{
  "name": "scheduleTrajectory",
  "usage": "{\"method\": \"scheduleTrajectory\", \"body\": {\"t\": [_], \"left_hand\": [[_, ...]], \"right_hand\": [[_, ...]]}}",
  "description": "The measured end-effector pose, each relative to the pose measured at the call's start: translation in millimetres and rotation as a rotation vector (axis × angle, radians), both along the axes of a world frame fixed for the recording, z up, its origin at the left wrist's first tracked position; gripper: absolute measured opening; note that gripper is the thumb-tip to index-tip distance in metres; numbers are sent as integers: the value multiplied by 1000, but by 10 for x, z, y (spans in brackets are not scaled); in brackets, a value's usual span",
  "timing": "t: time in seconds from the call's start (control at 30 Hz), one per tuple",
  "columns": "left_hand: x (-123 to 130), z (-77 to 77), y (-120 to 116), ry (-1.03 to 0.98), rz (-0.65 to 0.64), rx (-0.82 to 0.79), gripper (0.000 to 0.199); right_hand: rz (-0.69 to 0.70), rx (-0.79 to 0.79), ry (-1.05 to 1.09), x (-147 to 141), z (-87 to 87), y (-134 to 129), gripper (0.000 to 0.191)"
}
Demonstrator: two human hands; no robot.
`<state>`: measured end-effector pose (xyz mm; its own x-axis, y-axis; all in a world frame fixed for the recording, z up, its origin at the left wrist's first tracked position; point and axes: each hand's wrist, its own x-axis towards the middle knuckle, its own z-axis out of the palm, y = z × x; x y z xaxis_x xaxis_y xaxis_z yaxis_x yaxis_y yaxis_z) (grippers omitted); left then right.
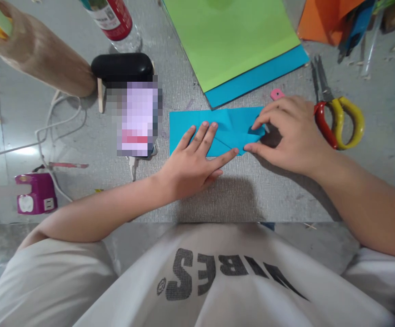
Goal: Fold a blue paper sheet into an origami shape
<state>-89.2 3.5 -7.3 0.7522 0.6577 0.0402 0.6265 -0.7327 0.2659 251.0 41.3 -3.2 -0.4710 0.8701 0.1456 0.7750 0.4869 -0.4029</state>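
Note:
A folded strip of blue paper [187, 120] lies lengthwise on the table before me, with creases and a slanted fold toward its right end. My left hand [197, 159] is flat on it, fingers spread, the index fingertip touching the lower edge near the fold. At the right end, my right hand [286, 131] has thumb and curled fingers around the paper's folded corner. Part of that corner is hidden by the fingers. Scissors [337, 120] with red and yellow handles lie just beyond the right hand.
Green sheets [234, 41] lie over blue sheets [258, 77] at the back. Left of the paper are a phone [137, 118], a black case [122, 66], a bottle [112, 20], a wooden holder [47, 54] and a purple plug adapter [35, 193]. Orange paper [323, 20] is at the back right.

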Motion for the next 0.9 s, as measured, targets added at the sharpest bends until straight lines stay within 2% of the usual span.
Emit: {"method": "scheduleTrajectory", "body": {"t": [0.17, 0.23, 0.27, 0.33, 0.4, 0.47, 0.53, 0.6, 0.67, 0.9], "left_hand": [[11, 38, 15, -3, 9, -26, 87], [12, 41, 21, 0, 8, -30, 86], [12, 40, 23, 0, 6, -33, 86], [15, 30, 28, -3, 6, -36, 85], [21, 9, 32, -3, 8, -30, 85], [30, -16, 37, 4, 6, -17, 84], [40, -37, 42, 12, 3, -6, 82], [49, -44, 46, 14, 7, -1, 81], [58, -36, 48, 6, 9, -1, 79], [68, -10, 58, -18, 3, -21, 74]], "right_hand": [[-202, -4, -44, 64, 135, 49, 17], [-256, 39, -72, 79, 189, 58, 10], [-262, 89, -72, 85, 205, 60, 12], [-185, 215, -32, 81, 205, 53, 22], [31, 300, 25, 44, 160, 33, 28], [288, 302, 58, -28, 90, 4, 29], [438, 238, 55, -112, 21, -27, 34], [451, 153, 40, -173, -25, -47, 41], [399, 90, 20, -196, -43, -47, 49], [313, 3, -22, -189, -62, 80, 76]]}}
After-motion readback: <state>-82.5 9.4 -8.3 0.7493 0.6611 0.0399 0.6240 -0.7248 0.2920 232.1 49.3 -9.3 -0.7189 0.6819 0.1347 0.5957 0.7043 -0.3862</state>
